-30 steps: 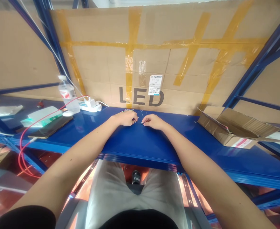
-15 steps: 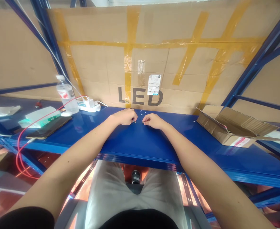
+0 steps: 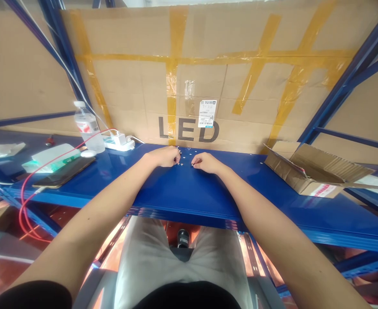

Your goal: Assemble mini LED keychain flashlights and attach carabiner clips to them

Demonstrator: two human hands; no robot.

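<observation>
Tiny dark, slightly shiny piece (image 3: 192, 165), shape too small to be made out, is pinched in the bare right hand (image 3: 205, 163) over the glossy blue metal shelf (image 3: 189, 189). Tiny pale specks (image 3: 181, 164) are scattered nearby, left hand (image 3: 168, 157) curled beside them; whether anything's held can't be told.

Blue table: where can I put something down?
Bare blue table: between the forearms, lap-side of left hand and right hand. Another, mostly bare patch runs from right hand to open box. Crowded: the left end, with bottle, power strip, dark flat device; tiny bits lie between hands.
</observation>
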